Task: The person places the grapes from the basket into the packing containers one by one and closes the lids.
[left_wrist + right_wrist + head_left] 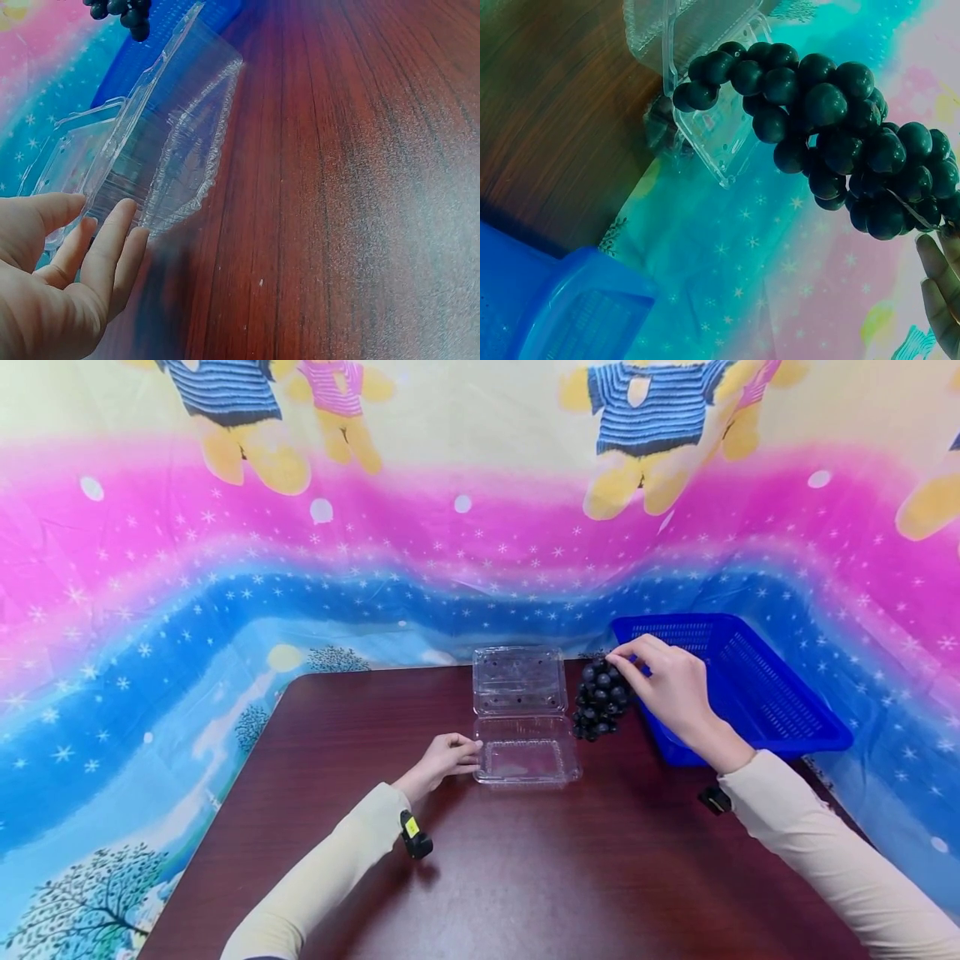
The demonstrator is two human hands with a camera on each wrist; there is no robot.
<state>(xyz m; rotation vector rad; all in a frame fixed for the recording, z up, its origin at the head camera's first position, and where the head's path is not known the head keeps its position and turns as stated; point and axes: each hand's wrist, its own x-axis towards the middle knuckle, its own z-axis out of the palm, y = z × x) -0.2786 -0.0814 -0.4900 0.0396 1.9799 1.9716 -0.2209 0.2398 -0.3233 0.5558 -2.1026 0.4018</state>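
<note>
while the fingers of the left hand (442,762) are spread and only slightly bent, their tips lie at the left end of the clear plastic container (527,762). the left thumb tip meets the rim; the other fingertips lie against or just beside the outer wall (the left wrist view shows gaps between these fingers). the hinged lid (519,681) is swung back, located beyond the left fingertips on the far side of the container base.

the right hand (667,685) pinches the bunch of dark grapes (602,697) at its top, with thumb and fingertips drawn close together. the bunch hangs in the air from these fingertips, below them and to their left. in the right wrist view, a thin stalk (913,210) shows among the berries nearest the fingertips. relative to the left fingers, the bunch is to the right, past the right end of the container and well apart from the left hand.

the blue basket (772,697), with perforated walls, stands to the right of the right fingertips; in the head view, the right hand covers part of its left side. below both sets of fingers is the dark red-brown table (585,868). beyond the fingers, the printed cloth (450,543) carries snowflakes and bear figures.
</note>
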